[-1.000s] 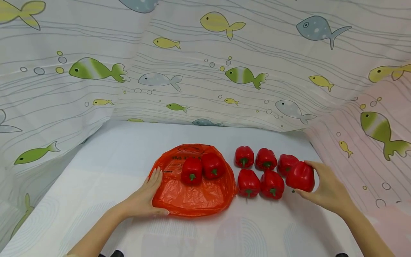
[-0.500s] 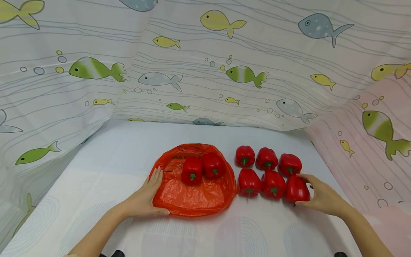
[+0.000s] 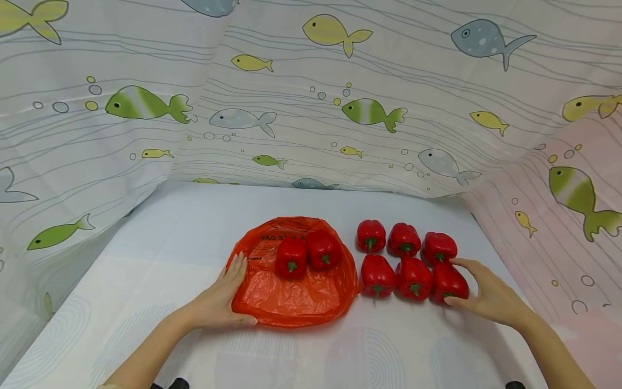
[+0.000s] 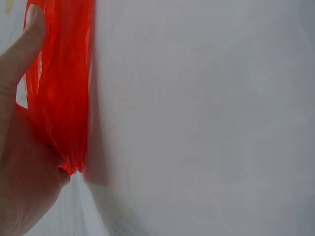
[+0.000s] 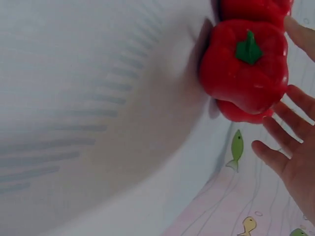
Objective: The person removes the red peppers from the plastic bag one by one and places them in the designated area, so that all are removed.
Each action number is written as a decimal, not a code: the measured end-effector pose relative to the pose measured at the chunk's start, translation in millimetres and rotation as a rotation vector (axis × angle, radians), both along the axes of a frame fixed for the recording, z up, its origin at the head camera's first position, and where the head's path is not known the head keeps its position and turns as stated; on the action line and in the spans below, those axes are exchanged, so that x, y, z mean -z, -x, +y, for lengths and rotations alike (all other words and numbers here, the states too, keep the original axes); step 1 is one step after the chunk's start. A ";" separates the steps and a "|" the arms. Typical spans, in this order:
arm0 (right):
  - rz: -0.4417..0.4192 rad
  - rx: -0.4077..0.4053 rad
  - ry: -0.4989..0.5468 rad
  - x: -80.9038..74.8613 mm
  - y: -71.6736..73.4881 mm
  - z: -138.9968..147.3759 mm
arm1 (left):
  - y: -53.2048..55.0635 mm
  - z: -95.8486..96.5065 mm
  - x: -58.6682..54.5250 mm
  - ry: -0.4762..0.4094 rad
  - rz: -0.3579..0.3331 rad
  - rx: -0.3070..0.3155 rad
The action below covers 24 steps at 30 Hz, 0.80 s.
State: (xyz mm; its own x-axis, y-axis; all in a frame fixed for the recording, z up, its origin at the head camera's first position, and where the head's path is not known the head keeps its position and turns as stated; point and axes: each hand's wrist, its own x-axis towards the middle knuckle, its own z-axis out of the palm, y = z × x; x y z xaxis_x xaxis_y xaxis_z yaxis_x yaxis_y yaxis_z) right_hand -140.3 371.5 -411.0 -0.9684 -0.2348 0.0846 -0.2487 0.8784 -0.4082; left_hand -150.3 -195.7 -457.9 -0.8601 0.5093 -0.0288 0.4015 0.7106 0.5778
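An orange-red plastic bag (image 3: 286, 300) with a rolled-down rim sits mid-table, with two red bell peppers (image 3: 290, 258) inside. My left hand (image 3: 221, 300) rests against its left side, fingers spread and straight along the rim; the left wrist view shows the thumb on the bag's wall (image 4: 66, 83). To the right of the bag, several red bell peppers stand in two rows. The near right one, a bell pepper (image 3: 448, 283) with a green stem, stands beside my right hand (image 3: 491, 294). In the right wrist view that hand's fingers are spread, tips right at the pepper's side (image 5: 236, 73).
The far row holds three bell peppers (image 3: 371, 236); two others (image 3: 377, 276) stand in the near row, close to the bag. A white patterned cloth (image 3: 291, 356) covers the table. Fish-print curtains (image 3: 301, 108) enclose the back and sides.
My right hand has lowered the bell pepper to the near right end of the rows and loosened its fingers from it. The left hand and the bag stay in place.
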 end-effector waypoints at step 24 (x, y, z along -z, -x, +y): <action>0.234 -0.206 0.032 -40.1 9.7 -73.6 | -0.1 -0.6 1.7 0.008 0.027 0.001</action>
State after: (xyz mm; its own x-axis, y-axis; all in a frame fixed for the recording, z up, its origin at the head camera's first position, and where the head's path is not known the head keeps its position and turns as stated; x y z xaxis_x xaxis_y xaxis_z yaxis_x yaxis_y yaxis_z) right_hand -150.0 297.9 -371.0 -0.8542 -0.4178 0.3096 -0.5104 0.7876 -0.3453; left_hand -150.2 -196.2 -459.6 -0.8600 0.5103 -0.0094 0.4179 0.7147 0.5609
